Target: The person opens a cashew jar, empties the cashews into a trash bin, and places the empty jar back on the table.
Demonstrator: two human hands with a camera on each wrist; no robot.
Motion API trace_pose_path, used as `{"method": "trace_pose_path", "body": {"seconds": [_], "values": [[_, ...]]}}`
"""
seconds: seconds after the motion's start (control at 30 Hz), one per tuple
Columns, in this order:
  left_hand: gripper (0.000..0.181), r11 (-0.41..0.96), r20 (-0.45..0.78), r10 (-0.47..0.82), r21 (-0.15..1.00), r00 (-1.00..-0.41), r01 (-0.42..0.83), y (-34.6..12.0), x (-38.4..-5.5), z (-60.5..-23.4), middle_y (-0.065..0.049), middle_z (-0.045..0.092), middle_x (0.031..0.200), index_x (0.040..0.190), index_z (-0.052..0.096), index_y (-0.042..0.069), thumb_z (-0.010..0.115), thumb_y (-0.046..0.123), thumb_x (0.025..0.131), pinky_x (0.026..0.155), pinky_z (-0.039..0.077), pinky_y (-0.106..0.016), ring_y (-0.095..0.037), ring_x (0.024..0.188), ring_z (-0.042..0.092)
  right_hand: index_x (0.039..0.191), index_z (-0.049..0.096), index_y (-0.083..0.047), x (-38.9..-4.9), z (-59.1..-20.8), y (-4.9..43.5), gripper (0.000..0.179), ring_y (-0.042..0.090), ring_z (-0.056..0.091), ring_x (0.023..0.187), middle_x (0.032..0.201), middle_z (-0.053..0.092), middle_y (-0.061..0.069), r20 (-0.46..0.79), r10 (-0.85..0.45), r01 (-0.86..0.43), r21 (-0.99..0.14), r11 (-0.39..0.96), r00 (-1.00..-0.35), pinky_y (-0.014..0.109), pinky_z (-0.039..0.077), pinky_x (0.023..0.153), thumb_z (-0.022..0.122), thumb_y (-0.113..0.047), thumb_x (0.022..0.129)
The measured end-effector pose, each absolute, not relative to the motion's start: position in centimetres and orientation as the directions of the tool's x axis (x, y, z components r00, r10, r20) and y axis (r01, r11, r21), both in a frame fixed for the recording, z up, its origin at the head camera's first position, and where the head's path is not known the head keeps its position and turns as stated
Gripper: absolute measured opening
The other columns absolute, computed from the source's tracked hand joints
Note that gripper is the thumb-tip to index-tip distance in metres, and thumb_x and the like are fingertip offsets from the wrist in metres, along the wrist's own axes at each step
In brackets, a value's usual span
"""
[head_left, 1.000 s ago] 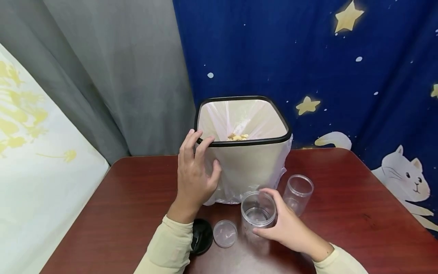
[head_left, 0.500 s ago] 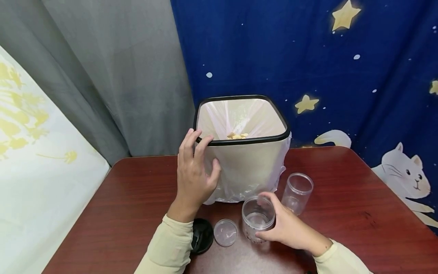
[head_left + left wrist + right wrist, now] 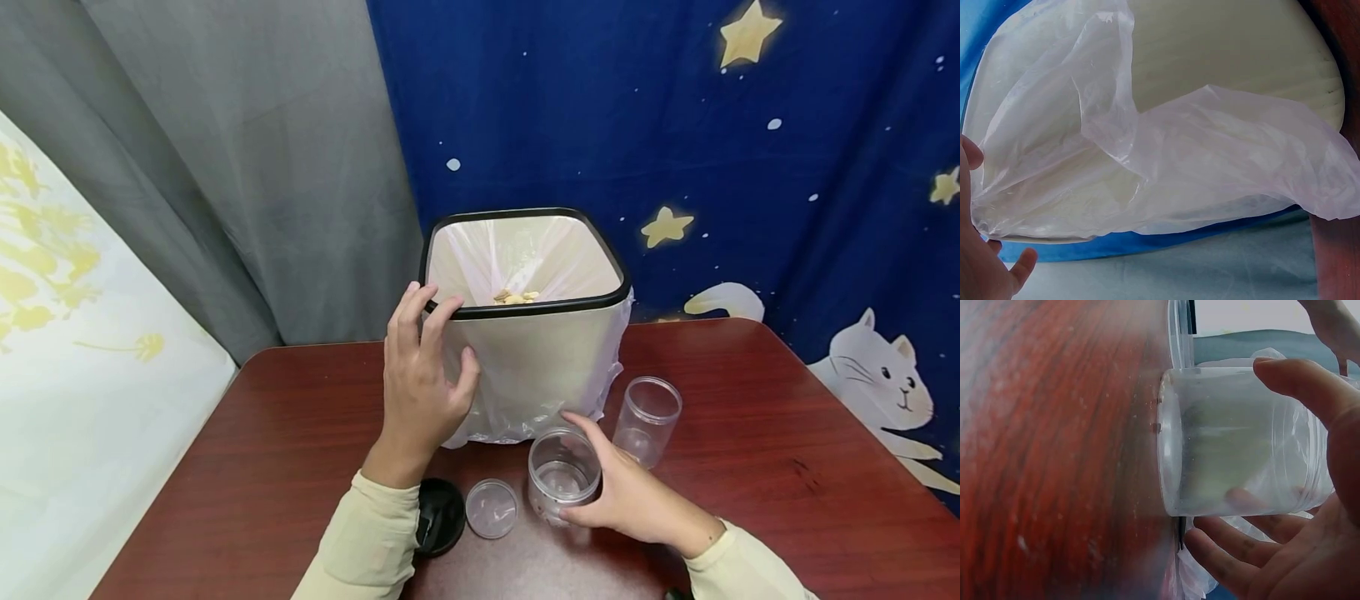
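A pale waste bin (image 3: 525,358) with a black rim stands on the table, lined with a thin translucent bag (image 3: 1222,156). Several pale, nut-like pieces (image 3: 516,297) show inside it. My left hand (image 3: 423,379) rests its fairly straight fingers at the bin's near left corner, thumb along the side. A clear plastic jar (image 3: 1235,444) stands upright on the table before the bin, no lid on it. Around the jar, my right hand (image 3: 630,492) has its thumb at the near side and its fingers spread loosely; the index fingertip appears apart from the rim.
A second clear jar (image 3: 648,421) stands to the right, close to the bin. A black lid (image 3: 441,521) and a clear round lid (image 3: 492,510) lie left of the first jar. A small dark object (image 3: 677,594) shows at the bottom edge. Curtains hang behind the table.
The clear jar has come down and slightly toward me, onto the table. My right index finger has spread away from its rim. My left hand has stayed at the bin's corner.
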State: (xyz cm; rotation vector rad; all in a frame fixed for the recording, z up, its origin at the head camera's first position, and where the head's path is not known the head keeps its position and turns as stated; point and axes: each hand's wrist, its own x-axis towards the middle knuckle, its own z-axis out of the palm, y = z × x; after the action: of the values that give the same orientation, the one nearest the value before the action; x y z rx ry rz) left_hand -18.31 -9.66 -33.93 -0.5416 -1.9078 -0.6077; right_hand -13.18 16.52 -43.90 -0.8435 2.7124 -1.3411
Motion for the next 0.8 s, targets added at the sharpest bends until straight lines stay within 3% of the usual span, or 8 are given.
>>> {"method": "trace_pose_path", "body": {"seconds": [0.13, 0.3, 0.43, 0.53, 0.73, 0.8], "values": [[0.052, 0.777, 0.916, 0.101, 0.171, -0.388, 0.606, -9.7, -18.2, -33.9, -0.018, 0.045, 0.148, 0.137, 0.055, 0.013, 0.058, 0.017, 0.085, 0.114, 0.033, -0.055, -0.036, 0.145, 0.036, 0.156, 0.025, -0.018, -13.1, -43.8, 16.6, 0.109, 0.023, 0.061, 0.122, 0.137, 0.061, 0.008, 0.225, -0.47, -0.474, -0.712, 0.519, -0.853, 0.033, 0.049, 0.101, 0.09, -0.026, 0.069], [0.053, 0.784, 0.912, 0.101, 0.172, -0.397, 0.596, -9.7, -18.0, -33.8, -0.018, 0.044, 0.149, 0.138, 0.055, 0.013, 0.059, 0.019, 0.085, 0.109, 0.035, -0.057, -0.035, 0.145, 0.036, 0.158, 0.022, -0.025, -12.6, -43.1, 16.6, 0.112, 0.023, 0.05, 0.135, 0.15, 0.048, 0.005, 0.198, -0.448, -0.454, -0.667, 0.591, -0.872, 0.048, 0.046, 0.106, 0.088, -0.044, 0.071], [0.055, 0.784, 0.914, 0.104, 0.166, -0.392, 0.597, -10.0, -17.8, -33.6, -0.017, 0.044, 0.151, 0.14, 0.055, 0.013, 0.058, 0.021, 0.085, 0.108, 0.035, -0.058, -0.035, 0.145, 0.037, 0.157, 0.026, -0.032, -11.9, -41.7, 16.3, 0.1, 0.029, 0.041, 0.143, 0.154, 0.041, 0.0, 0.187, -0.421, -0.432, -0.655, 0.62, -0.887, 0.059, 0.041, 0.107, 0.08, -0.055, 0.076], [0.06, 0.777, 0.914, 0.103, 0.172, -0.392, 0.605, -10.3, -17.7, -33.4, -0.016, 0.044, 0.152, 0.144, 0.052, 0.012, 0.058, 0.02, 0.085, 0.11, 0.034, -0.058, -0.035, 0.145, 0.038, 0.154, 0.034, -0.032, -11.4, -40.4, 16.3, 0.087, 0.028, 0.041, 0.142, 0.153, 0.042, -0.005, 0.226, -0.413, -0.456, -0.627, 0.632, -0.882, 0.059, 0.04, 0.108, 0.076, -0.054, 0.081], [0.068, 0.781, 0.898, 0.106, 0.19, -0.426, 0.595, -11.9, -16.9, -33.5, -0.015, 0.044, 0.155, 0.152, 0.043, 0.011, 0.057, 0.021, 0.085, 0.112, 0.033, -0.057, -0.036, 0.144, 0.04, 0.151, 0.041, -0.033, -10.5, -37.7, 17.3, 0.07, 0.024, 0.044, 0.14, 0.154, 0.043, -0.002, 0.351, -0.382, -0.519, -0.544, 0.66, -0.855, 0.058, 0.042, 0.105, 0.072, -0.043, 0.089], [0.067, 0.794, 0.889, 0.112, 0.188, -0.443, 0.578, -12.8, -16.5, -33.6, -0.014, 0.044, 0.155, 0.152, 0.042, 0.012, 0.055, 0.024, 0.087, 0.113, 0.031, -0.059, -0.036, 0.143, 0.041, 0.15, 0.042, -0.036, -10.2, -36.9, 18.0, 0.068, 0.02, 0.044, 0.14, 0.153, 0.044, -0.004, 0.392, -0.359, -0.525, -0.512, 0.679, -0.847, 0.046, 0.041, 0.109, 0.074, -0.038, 0.089]]}}
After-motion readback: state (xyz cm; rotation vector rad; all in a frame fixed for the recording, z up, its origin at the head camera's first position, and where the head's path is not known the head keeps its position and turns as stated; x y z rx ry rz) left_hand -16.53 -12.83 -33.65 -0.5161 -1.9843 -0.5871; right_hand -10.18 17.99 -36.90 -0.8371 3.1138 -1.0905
